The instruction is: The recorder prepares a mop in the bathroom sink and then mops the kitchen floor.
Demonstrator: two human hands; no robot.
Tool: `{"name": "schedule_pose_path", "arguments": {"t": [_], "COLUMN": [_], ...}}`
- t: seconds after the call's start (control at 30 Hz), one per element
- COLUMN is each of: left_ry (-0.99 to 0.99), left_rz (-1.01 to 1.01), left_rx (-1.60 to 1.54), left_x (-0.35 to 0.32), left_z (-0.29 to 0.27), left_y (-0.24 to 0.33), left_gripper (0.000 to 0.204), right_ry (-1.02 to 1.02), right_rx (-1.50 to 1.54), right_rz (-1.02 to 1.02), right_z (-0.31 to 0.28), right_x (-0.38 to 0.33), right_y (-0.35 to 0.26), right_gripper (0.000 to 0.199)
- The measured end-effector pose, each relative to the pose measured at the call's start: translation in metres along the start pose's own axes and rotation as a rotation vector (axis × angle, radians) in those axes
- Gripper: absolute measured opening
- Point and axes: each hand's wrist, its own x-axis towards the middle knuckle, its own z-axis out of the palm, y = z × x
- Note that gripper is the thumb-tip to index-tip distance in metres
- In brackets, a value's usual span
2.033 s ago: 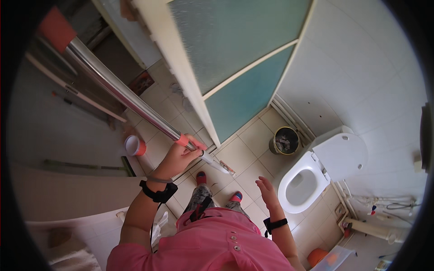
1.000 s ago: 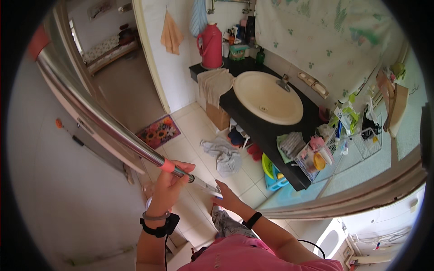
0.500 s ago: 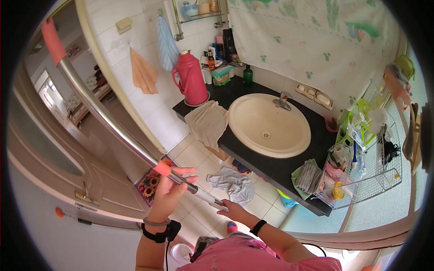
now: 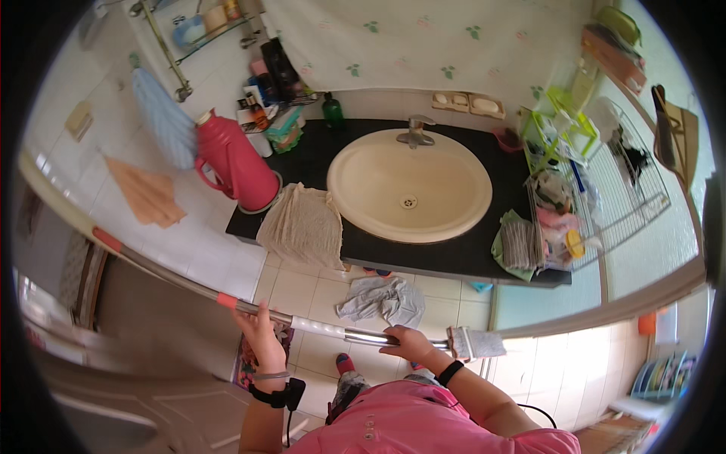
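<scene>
A long mop (image 4: 319,327) lies almost level across in front of me, its metal pole carrying red sleeves and a white section. My left hand (image 4: 261,338) holds the pole from below, beside the middle red sleeve, with the thumb up against it. Further right, my right hand (image 4: 409,344) is wrapped around the bare metal part, close to the grey, flat mop head (image 4: 478,344). The pole's far left end reaches toward the tiled wall. Below the counter, a crumpled grey cloth (image 4: 386,301) lies on the floor tiles just beyond the pole.
Ahead stands a black counter (image 4: 302,160) with a cream sink (image 4: 355,216), a red thermos flask (image 4: 238,163) and a beige cloth (image 4: 304,227) over its edge. A wire rack (image 4: 620,208) sits at the right. Behind the pole's left half is a doorway.
The mop has swung from a steep slant to nearly level, its left end dropping and its head coming into view at right. My view has turned, and my right hand has moved right.
</scene>
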Motion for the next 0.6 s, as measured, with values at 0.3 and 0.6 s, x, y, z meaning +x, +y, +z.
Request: {"name": "schedule_pose_path", "arguments": {"t": [0.3, 0.6], "left_ry": [-0.707, -1.285], "left_rz": [0.851, 0.272], "left_rx": [1.291, 1.155], "left_x": [0.082, 0.141], "left_z": [-0.095, -0.179], "left_y": [-0.034, -0.045], "left_gripper": [0.036, 0.039], "right_ry": [0.051, 0.033], "right_rx": [-0.228, -0.44], "right_rz": [0.153, 0.149], "right_z": [0.085, 0.085], "right_x": [0.03, 0.077], "right_y": [-0.073, -0.163], "right_gripper": [0.04, 0.037]}}
